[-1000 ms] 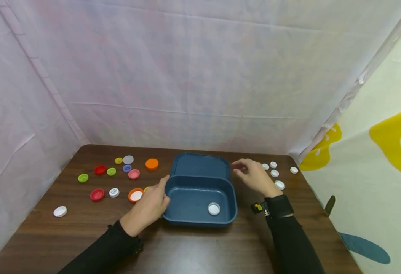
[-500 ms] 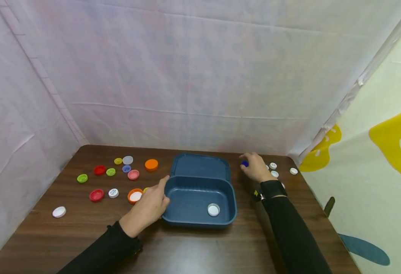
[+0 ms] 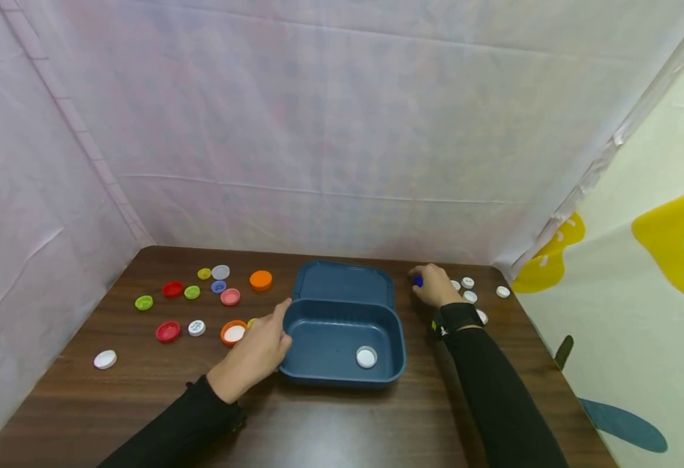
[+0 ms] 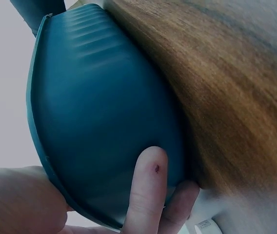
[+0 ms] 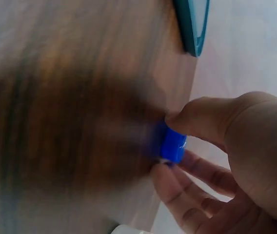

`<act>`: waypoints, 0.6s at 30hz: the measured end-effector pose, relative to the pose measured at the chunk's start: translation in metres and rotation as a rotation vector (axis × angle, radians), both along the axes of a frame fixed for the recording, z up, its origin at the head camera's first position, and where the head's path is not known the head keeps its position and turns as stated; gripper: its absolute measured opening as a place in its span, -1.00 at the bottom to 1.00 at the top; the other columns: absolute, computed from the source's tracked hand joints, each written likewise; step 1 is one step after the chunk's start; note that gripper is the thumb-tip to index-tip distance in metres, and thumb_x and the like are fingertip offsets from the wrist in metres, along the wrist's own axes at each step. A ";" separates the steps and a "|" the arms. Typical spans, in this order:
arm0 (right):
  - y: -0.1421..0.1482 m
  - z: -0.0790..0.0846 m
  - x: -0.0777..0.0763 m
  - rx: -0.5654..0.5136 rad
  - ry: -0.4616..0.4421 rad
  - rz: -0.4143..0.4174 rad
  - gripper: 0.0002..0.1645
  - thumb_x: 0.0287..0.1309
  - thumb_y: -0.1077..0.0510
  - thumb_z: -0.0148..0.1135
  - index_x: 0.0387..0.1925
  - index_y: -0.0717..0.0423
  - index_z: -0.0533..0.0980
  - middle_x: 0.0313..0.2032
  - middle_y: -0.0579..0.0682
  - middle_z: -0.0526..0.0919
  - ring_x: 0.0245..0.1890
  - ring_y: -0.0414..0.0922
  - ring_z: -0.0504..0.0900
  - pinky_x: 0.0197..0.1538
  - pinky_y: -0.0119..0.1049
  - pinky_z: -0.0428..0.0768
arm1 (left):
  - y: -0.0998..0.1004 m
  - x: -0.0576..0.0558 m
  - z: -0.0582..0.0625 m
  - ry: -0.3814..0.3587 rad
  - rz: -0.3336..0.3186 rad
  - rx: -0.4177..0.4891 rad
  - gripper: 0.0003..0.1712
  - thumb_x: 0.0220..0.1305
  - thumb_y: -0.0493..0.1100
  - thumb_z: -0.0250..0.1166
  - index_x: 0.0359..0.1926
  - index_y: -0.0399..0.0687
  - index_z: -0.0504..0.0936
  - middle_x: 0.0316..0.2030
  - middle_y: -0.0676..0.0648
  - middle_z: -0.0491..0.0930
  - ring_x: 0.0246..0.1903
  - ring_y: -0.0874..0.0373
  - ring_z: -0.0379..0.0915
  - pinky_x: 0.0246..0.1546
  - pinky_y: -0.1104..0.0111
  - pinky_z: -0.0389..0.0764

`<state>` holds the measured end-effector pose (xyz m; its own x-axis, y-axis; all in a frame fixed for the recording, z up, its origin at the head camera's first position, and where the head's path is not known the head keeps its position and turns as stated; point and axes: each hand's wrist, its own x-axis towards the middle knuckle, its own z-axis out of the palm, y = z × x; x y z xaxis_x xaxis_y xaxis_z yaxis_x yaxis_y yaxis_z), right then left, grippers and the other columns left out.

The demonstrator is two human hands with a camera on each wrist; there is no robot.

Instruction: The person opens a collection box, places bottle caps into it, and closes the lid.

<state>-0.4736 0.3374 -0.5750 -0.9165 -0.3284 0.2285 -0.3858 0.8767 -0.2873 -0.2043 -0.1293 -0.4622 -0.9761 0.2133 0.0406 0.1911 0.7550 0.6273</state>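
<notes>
A dark blue box (image 3: 342, 380) stands on the table with its lid (image 3: 344, 283) laid back behind it. One white bottle cap (image 3: 366, 357) lies inside. At the box's left wall, my left hand (image 3: 258, 351) grips the side; in the left wrist view, fingers (image 4: 148, 190) lie along the outer wall and the thumb is over the rim. Right of the lid, near the table's back edge, my right hand (image 3: 435, 286) pinches a blue bottle cap (image 5: 173, 145) between thumb and fingers, close over the wood.
Several white bottle caps (image 3: 469, 296) lie just right of my right hand. On the left, caps in several colours are scattered, including an orange cap (image 3: 260, 281), a red cap (image 3: 168, 331) and a white cap (image 3: 104, 359). White fabric (image 3: 342, 130) hangs behind the table.
My right hand has moved right and back from beside the lid to the blue bottle cap and taken hold of it. The left hand stays on the box.
</notes>
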 end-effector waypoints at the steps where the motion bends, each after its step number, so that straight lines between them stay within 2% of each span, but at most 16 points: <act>1: 0.003 -0.004 -0.003 0.004 0.012 0.015 -0.53 0.23 0.16 0.61 0.19 0.04 0.85 0.11 0.18 0.91 0.23 0.29 0.83 0.35 0.25 0.78 | 0.000 0.000 0.000 -0.002 0.000 0.001 -0.17 0.59 -0.40 0.23 0.78 -0.38 0.24 -0.37 -0.09 0.58 -0.59 0.21 0.55 -0.56 0.41 0.66; 3: 0.004 -0.008 -0.004 0.004 0.037 0.030 -0.60 0.20 0.20 0.61 0.09 0.02 0.87 0.05 0.14 0.92 0.18 0.27 0.84 0.29 0.23 0.80 | 0.000 0.000 0.001 -0.002 0.000 0.002 -0.17 0.58 -0.40 0.22 0.78 -0.38 0.23 -0.38 -0.09 0.57 -0.60 0.21 0.55 -0.56 0.41 0.66; 5: 0.000 -0.002 0.005 -0.019 0.050 0.036 -0.66 0.20 0.22 0.60 0.03 0.00 0.88 0.00 0.11 0.93 0.10 0.24 0.86 0.21 0.17 0.82 | 0.000 0.000 0.001 0.002 -0.001 0.002 -0.17 0.58 -0.41 0.23 0.78 -0.38 0.23 -0.39 -0.09 0.57 -0.60 0.21 0.55 -0.56 0.41 0.65; 7: -0.014 0.023 0.030 -0.038 0.020 0.043 -0.70 0.24 0.24 0.58 0.02 0.06 0.88 -0.01 0.14 0.93 0.06 0.25 0.87 0.17 0.17 0.83 | 0.000 0.000 0.001 0.006 0.000 0.000 -0.17 0.59 -0.41 0.23 0.78 -0.38 0.24 -0.38 -0.09 0.57 -0.60 0.21 0.55 -0.56 0.41 0.65; 12: -0.058 0.098 0.106 -0.092 -0.049 0.034 -0.69 0.39 0.32 0.50 0.11 0.26 0.83 -0.03 0.26 0.89 -0.05 0.19 0.83 0.13 0.18 0.80 | 0.000 0.000 0.000 -0.010 0.001 0.003 -0.17 0.60 -0.40 0.23 0.78 -0.37 0.23 -0.37 -0.09 0.57 -0.60 0.21 0.56 -0.56 0.41 0.66; 15: -0.074 0.118 0.131 -0.121 -0.044 0.022 -0.69 0.45 0.32 0.49 0.16 0.22 0.83 -0.04 0.21 0.86 -0.11 0.07 0.76 0.06 0.08 0.76 | 0.000 0.000 0.000 -0.009 0.000 0.005 -0.17 0.60 -0.40 0.22 0.78 -0.37 0.22 -0.39 -0.08 0.56 -0.61 0.21 0.56 -0.57 0.41 0.66; 18: -0.085 0.131 0.151 -0.152 -0.052 0.042 -0.69 0.49 0.29 0.50 0.19 0.16 0.83 0.01 0.17 0.84 -0.08 0.00 0.79 0.06 0.04 0.81 | 0.000 0.000 0.000 0.002 0.002 -0.002 -0.17 0.59 -0.41 0.22 0.78 -0.38 0.23 -0.40 -0.07 0.56 -0.62 0.22 0.55 -0.57 0.41 0.64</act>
